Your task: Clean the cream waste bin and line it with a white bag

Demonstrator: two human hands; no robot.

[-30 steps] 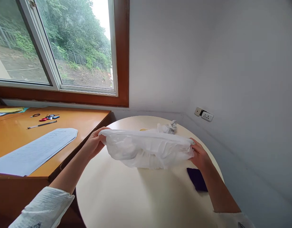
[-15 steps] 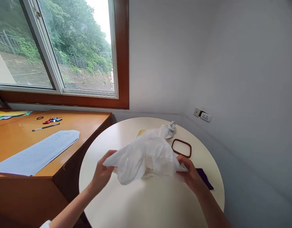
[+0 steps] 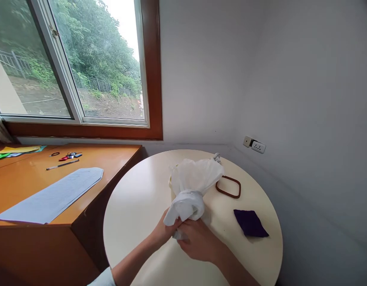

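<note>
A white plastic bag (image 3: 191, 186) stands bunched above the round cream table (image 3: 135, 210). Both of my hands hold its gathered lower end close together. My left hand (image 3: 166, 229) grips it from the left and my right hand (image 3: 198, 239) closes on it from the right, just over the table's near middle. The upper part of the bag fans out toward the far side. A brown rounded-rectangle ring (image 3: 228, 186) lies flat right of the bag. A dark purple cloth piece (image 3: 250, 223) lies further right and nearer.
A small knotted white bag (image 3: 216, 157) peeks out behind the held bag. On the left stands an orange wooden desk (image 3: 28, 182) with a printed sheet (image 3: 53, 194), a pen (image 3: 63, 164) and keys (image 3: 69, 156). A wall socket (image 3: 255, 145) sits on the right wall. A window is behind.
My hands came together from wide apart, gathering the spread bag into a bunch and pulling it nearer to me. The brown ring and purple cloth became fully visible.
</note>
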